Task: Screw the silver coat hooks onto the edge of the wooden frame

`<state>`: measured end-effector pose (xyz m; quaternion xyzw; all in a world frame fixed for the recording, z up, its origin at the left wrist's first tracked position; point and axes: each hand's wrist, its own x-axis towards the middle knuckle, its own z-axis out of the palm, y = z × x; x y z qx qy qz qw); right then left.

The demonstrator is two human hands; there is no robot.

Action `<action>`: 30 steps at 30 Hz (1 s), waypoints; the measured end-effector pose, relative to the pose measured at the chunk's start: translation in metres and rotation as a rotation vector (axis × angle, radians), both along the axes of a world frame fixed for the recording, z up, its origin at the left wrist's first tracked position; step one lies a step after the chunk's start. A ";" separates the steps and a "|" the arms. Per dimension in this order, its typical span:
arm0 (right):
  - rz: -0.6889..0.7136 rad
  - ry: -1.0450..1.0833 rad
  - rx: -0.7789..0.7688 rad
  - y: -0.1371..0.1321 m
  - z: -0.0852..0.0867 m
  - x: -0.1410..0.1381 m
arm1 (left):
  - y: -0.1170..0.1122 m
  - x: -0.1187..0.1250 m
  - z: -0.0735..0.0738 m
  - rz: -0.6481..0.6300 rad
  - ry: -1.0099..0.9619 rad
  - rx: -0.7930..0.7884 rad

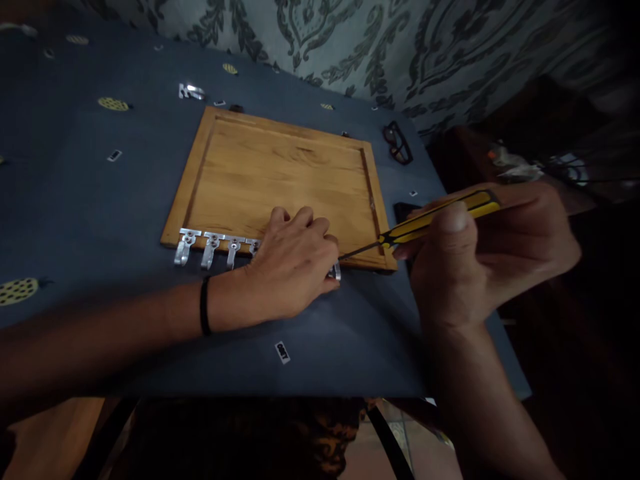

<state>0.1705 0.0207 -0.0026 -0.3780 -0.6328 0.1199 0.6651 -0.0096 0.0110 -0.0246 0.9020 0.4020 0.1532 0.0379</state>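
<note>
A wooden board with a raised rim lies on a dark blue table cover. Several silver metal hooks line its near edge. My left hand rests curled over the near edge of the board, fingers pressed down on a metal hook at its fingertips. My right hand is closed round a yellow and black screwdriver. The screwdriver's thin shaft points left, its tip at the left hand's fingers. A black band circles my left wrist.
A loose silver hook lies beyond the board. Black glasses sit at the table's far right edge. Small labels and yellow dotted patches lie scattered on the cover. A patterned curtain hangs behind.
</note>
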 end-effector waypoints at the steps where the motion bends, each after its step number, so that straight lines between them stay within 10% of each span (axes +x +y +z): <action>1: 0.006 0.002 0.005 0.000 -0.001 0.000 | 0.000 0.000 0.000 0.002 -0.001 -0.003; 30: 0.120 0.065 0.016 0.003 -0.004 0.000 | 0.000 0.001 0.000 0.004 -0.001 0.004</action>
